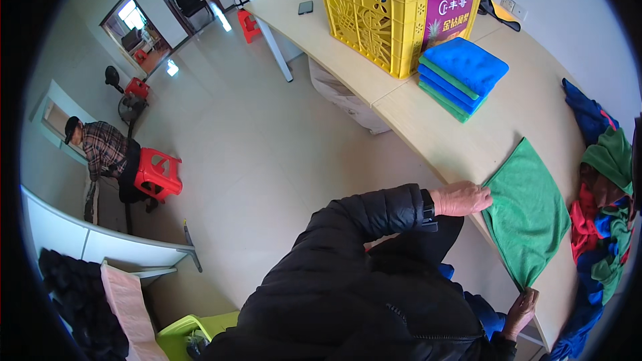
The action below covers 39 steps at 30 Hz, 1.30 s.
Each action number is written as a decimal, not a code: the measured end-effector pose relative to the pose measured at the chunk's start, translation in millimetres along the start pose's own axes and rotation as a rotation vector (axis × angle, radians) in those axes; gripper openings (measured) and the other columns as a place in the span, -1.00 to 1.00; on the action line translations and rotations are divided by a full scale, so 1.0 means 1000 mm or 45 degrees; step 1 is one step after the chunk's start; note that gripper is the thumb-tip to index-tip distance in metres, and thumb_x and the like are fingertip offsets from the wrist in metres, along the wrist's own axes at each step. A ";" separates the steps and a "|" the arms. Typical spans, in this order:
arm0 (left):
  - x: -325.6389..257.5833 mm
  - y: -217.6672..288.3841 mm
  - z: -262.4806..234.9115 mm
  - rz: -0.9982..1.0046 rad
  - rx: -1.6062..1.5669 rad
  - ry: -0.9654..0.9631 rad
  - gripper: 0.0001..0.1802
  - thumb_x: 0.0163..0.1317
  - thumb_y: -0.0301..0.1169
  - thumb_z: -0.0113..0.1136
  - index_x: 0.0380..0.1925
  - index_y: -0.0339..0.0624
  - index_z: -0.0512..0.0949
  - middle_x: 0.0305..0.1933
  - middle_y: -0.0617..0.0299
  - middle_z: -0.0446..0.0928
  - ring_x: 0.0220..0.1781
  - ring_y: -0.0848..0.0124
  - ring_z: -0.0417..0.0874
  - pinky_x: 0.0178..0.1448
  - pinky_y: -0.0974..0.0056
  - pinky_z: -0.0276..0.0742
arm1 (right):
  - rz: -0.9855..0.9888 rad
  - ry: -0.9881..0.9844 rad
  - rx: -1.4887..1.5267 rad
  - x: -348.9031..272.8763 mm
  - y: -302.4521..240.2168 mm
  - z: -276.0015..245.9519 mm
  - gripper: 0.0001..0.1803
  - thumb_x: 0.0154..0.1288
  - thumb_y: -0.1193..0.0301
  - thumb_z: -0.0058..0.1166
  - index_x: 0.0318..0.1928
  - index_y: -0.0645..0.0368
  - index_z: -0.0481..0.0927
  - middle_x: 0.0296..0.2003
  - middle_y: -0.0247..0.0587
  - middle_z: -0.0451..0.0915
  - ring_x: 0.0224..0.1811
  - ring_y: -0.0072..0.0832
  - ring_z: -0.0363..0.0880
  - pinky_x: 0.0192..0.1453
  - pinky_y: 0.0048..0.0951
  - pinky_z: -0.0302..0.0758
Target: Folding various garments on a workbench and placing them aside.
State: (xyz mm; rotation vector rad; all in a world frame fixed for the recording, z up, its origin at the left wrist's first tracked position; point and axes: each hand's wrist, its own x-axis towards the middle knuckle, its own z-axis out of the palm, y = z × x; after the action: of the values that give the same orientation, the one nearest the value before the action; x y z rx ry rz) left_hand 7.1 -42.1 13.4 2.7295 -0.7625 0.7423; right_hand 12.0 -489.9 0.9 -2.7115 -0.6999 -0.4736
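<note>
A green cloth (pixel 527 210) lies spread over the table's near edge, its surface fairly smooth, gathered to a point at its lower corner. My left hand (pixel 461 198) is closed in a pinch on its left corner. At that lower gathered corner, my right hand (pixel 521 311) also grips the fabric between closed fingers. Farther along the table sits a neat stack of folded blue and green cloths (pixel 463 73), beyond my left hand. A loose heap of crumpled cloths (pixel 605 214) in green, red and blue lies to the right of the green cloth.
A yellow plastic crate (pixel 361 23) stands behind the stack on the pale table (pixel 408 103), with blue material inside. A phone (pixel 305 7) lies near the table's far end. Across the floor, another person (pixel 110 150) sits on red stools (pixel 158 172). A lime-green bin (pixel 175 337) is at lower left.
</note>
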 end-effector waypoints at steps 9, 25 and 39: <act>-0.004 0.009 0.006 -0.159 -0.066 -0.019 -0.87 0.17 -0.49 0.11 -0.31 -0.22 0.39 -0.36 0.03 0.47 -0.46 0.13 0.65 -0.40 0.04 0.56 | 0.016 0.005 0.022 -0.001 -0.002 -0.002 -0.79 0.32 0.65 0.03 -0.07 0.17 0.47 -0.19 -0.02 0.49 -0.22 -0.01 0.58 -0.21 -0.11 0.52; -0.004 0.013 0.006 -0.210 -0.396 0.156 -0.87 0.12 -0.55 0.13 -0.35 -0.26 0.39 -0.30 0.03 0.45 -0.35 0.03 0.61 -0.28 0.01 0.56 | 0.050 -0.015 0.043 -0.002 0.000 0.000 -0.78 0.34 0.65 0.03 -0.05 0.16 0.48 -0.18 -0.02 0.48 -0.24 -0.01 0.58 -0.26 -0.10 0.50; -0.003 0.012 0.002 -0.096 -0.201 0.094 -0.93 0.15 -0.49 0.13 -0.38 -0.19 0.45 -0.22 0.13 0.42 -0.15 0.21 0.58 -0.07 0.17 0.59 | 0.021 -0.007 0.024 0.003 -0.009 -0.007 -0.78 0.32 0.67 0.04 -0.08 0.16 0.48 -0.20 -0.04 0.48 -0.29 -0.05 0.57 -0.29 -0.14 0.50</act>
State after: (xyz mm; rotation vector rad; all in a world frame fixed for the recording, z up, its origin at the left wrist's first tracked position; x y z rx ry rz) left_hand -0.5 -51.2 10.5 2.5601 -0.6681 0.7290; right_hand 7.7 -483.5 10.2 -2.6995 -0.6801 -0.4531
